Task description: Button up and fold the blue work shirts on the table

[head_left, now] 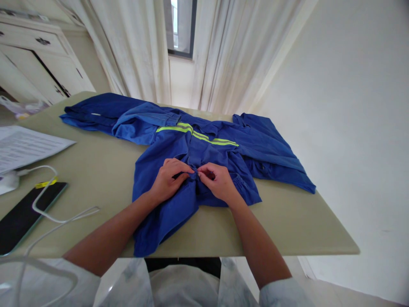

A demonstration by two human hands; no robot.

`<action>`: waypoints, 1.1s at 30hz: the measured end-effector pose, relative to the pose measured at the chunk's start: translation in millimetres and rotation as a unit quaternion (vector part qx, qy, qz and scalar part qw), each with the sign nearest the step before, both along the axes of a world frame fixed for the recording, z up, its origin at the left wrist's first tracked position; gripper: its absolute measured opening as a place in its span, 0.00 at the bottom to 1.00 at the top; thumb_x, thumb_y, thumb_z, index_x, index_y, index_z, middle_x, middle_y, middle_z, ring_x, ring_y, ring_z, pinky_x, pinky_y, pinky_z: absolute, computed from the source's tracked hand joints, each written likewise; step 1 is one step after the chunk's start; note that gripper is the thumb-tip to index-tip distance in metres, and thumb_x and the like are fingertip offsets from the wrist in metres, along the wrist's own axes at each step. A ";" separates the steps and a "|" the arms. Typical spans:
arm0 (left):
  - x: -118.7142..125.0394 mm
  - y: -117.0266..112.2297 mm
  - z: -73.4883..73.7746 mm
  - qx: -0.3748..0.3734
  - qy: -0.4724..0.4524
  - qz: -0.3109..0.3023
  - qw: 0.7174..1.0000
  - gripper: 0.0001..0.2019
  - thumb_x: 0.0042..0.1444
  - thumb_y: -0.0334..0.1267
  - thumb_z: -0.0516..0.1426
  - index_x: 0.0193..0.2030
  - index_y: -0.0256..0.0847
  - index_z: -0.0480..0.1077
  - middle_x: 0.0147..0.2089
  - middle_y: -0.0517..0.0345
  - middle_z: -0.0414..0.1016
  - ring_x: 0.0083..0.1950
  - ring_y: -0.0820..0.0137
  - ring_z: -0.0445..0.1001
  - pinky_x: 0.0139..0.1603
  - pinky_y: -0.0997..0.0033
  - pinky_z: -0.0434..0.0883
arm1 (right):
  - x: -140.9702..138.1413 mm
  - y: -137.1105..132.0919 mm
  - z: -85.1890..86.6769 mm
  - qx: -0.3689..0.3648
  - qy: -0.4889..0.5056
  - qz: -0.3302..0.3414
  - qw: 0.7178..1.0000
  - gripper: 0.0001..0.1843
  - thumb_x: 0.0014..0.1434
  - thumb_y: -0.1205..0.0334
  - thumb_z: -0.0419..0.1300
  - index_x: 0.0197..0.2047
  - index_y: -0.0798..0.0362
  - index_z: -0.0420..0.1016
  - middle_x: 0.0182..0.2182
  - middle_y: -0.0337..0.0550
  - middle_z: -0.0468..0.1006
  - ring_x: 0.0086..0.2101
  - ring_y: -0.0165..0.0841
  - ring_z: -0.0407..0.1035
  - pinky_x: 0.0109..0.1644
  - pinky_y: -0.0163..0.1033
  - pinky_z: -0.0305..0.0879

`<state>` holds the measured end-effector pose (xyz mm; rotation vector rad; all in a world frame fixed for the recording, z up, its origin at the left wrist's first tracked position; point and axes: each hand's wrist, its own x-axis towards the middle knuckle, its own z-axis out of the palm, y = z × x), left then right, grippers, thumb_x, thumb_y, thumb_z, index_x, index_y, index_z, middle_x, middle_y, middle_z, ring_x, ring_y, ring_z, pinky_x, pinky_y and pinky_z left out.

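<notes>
A blue work jacket (172,149) with yellow-and-grey reflective strips lies spread on the table, its front facing up. Close to the middle of its front, my left hand (171,177) pinches the fabric between thumb and fingers. Just to the right, my right hand (217,179) pinches the same bit of cloth, fingertips nearly meeting the left ones. What exactly sits between the fingertips is too small to make out. One lower corner of the jacket hangs at the table's front edge.
More blue garments lie at the left back (96,111) and right (275,149) of the green table (319,230). A phone (28,213), white cable (44,209) and printed paper (28,145) lie at left. Curtains (137,51) and a white cabinet (44,55) stand behind.
</notes>
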<state>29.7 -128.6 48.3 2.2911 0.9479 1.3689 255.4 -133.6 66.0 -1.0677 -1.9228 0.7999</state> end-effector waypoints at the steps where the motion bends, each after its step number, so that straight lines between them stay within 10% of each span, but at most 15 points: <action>1: 0.9 -0.6 -0.6 0.013 0.008 -0.005 1.000 0.05 0.70 0.36 0.60 0.45 0.45 0.80 0.42 0.58 0.85 0.45 0.66 0.79 0.54 0.60 0.66 | -0.5 0.6 -0.7 0.007 -0.007 -0.002 1.000 0.07 0.66 0.61 0.62 0.41 0.51 0.83 0.33 0.41 0.82 0.30 0.31 0.73 0.34 0.35 0.67; 7: 11.2 -9.9 3.6 0.029 0.057 -0.053 0.997 0.08 0.71 0.36 0.58 0.45 0.47 0.80 0.46 0.56 0.84 0.50 0.65 0.78 0.58 0.57 0.66 | 7.2 9.8 1.4 -0.026 0.025 0.001 0.999 0.09 0.65 0.56 0.63 0.39 0.51 0.82 0.32 0.41 0.82 0.31 0.32 0.73 0.35 0.36 0.67; 13: -15.5 3.2 22.1 -0.125 -0.204 -0.075 0.968 0.06 0.70 0.41 0.58 0.49 0.44 0.67 0.42 0.54 0.82 0.56 0.60 0.80 0.65 0.51 0.68 | 65.6 13.8 24.3 -0.017 0.114 -0.166 0.979 0.12 0.58 0.51 0.65 0.35 0.52 0.78 0.26 0.37 0.77 0.26 0.31 0.68 0.31 0.35 0.62; 18: -27.1 10.2 29.4 -0.263 -0.144 -0.175 0.938 0.10 0.67 0.47 0.59 0.45 0.43 0.68 0.37 0.56 0.79 0.44 0.63 0.79 0.51 0.61 0.73 | 96.4 -4.9 41.0 -0.065 -0.153 -0.160 0.973 0.06 0.59 0.60 0.62 0.33 0.52 0.79 0.28 0.40 0.79 0.29 0.34 0.71 0.35 0.37 0.65; 22: -11.0 0.1 28.8 -0.259 0.025 -0.197 0.945 0.14 0.67 0.51 0.58 0.46 0.41 0.72 0.43 0.55 0.78 0.43 0.64 0.76 0.48 0.66 0.71 | 61.1 -17.1 54.1 0.093 -0.293 -0.215 0.927 0.10 0.64 0.66 0.59 0.47 0.53 0.80 0.44 0.51 0.82 0.46 0.43 0.75 0.54 0.46 0.68; 25: -1.9 -3.9 27.0 -0.242 0.051 -0.185 0.951 0.20 0.72 0.55 0.51 0.42 0.40 0.74 0.39 0.56 0.78 0.41 0.65 0.75 0.45 0.68 0.70 | 19.8 -16.0 62.2 0.169 -0.295 -0.135 0.931 0.17 0.69 0.61 0.60 0.59 0.51 0.76 0.57 0.53 0.78 0.57 0.45 0.71 0.64 0.49 0.64; 33: -3.2 5.5 13.6 -0.214 0.001 -0.083 0.973 0.27 0.71 0.56 0.51 0.28 0.40 0.72 0.26 0.60 0.73 0.31 0.70 0.72 0.38 0.70 0.68 | -13.7 15.1 29.8 0.028 -0.288 -0.053 0.956 0.15 0.64 0.58 0.69 0.53 0.50 0.79 0.45 0.47 0.85 0.44 0.40 0.79 0.49 0.42 0.72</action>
